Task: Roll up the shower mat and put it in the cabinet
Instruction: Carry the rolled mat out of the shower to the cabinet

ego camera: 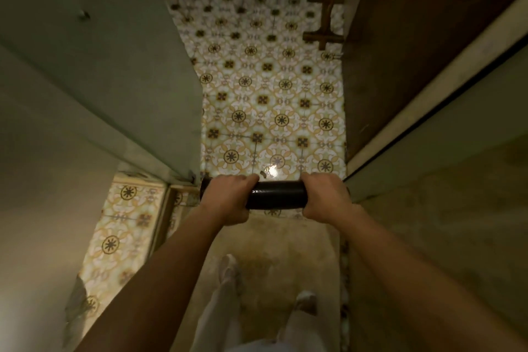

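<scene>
The shower mat (275,194) is a dark, tight roll held level in front of me, above the floor. My left hand (228,198) grips its left part and my right hand (325,197) grips its right end. Only the middle of the roll and a short stub at the far left show between and beside my fingers. No cabinet interior is visible; a grey-green door or panel (94,60) stands open on the left.
Patterned yellow-and-brown floor tiles (268,88) stretch ahead between the green panel and a dark brown wall (414,51) on the right. Rusty pipes (325,17) run along the far right. My feet (228,268) stand on a bare concrete strip. A narrow doorway threshold lies below the roll.
</scene>
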`<state>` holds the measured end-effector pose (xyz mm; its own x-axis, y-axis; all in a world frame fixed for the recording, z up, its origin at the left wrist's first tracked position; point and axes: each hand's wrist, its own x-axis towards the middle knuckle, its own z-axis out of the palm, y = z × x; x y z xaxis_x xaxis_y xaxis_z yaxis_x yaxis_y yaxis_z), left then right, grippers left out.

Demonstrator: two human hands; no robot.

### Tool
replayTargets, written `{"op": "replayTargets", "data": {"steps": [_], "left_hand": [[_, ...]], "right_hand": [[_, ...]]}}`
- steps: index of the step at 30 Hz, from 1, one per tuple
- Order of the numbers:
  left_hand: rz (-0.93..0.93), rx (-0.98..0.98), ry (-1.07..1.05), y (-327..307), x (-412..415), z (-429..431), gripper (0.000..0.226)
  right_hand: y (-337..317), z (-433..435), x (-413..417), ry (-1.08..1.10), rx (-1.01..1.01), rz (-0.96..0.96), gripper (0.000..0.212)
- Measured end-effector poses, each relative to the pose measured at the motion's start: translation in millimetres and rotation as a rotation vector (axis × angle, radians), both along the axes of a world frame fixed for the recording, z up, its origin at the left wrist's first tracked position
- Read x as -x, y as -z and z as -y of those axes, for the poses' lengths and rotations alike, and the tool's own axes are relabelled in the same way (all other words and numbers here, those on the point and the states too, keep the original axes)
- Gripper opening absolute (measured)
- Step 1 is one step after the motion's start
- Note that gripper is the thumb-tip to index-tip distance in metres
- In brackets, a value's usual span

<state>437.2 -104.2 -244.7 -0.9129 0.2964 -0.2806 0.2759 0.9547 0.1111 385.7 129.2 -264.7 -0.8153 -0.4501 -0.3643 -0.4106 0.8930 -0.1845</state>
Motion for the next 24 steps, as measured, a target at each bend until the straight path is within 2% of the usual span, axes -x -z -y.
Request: {"op": "replayTargets", "data": {"steps": [5, 10, 12, 14, 19, 24], "left_hand": [[-0.032, -0.014, -0.013, -41.9, 40.0, 8.6, 0.048], [-0.025, -0.039, -0.059, -55.4, 109.2, 42.1, 0.054], [-0.034, -0.051, -0.07, -59.8, 143.1, 56.6, 0.06], [-0.034, -0.075, -0.081, -68.3, 176.7, 71.6, 0.053], [-0.066, -0.062, -0.047, -87.0, 255.8, 103.5, 0.038], [-0.117, -0.037, -0.017, -91.0, 332.2, 127.0, 0.042]], "right_hand": [[-45.6, 5.1, 35.4, -0.069, -0.005, -0.112, 0.055], [-68.9, 37.6, 98.0, -0.107, -0.031, -0.149, 0.074], [-79.2, 54.4, 130.5, -0.094, -0.04, -0.174, 0.062], [-92.0, 70.8, 164.3, -0.092, -0.053, -0.18, 0.05], [-114.7, 103.6, 236.5, -0.039, -0.042, -0.189, 0.043], [-116.3, 128.9, 312.2, -0.004, -0.035, -0.207, 0.041]]}}
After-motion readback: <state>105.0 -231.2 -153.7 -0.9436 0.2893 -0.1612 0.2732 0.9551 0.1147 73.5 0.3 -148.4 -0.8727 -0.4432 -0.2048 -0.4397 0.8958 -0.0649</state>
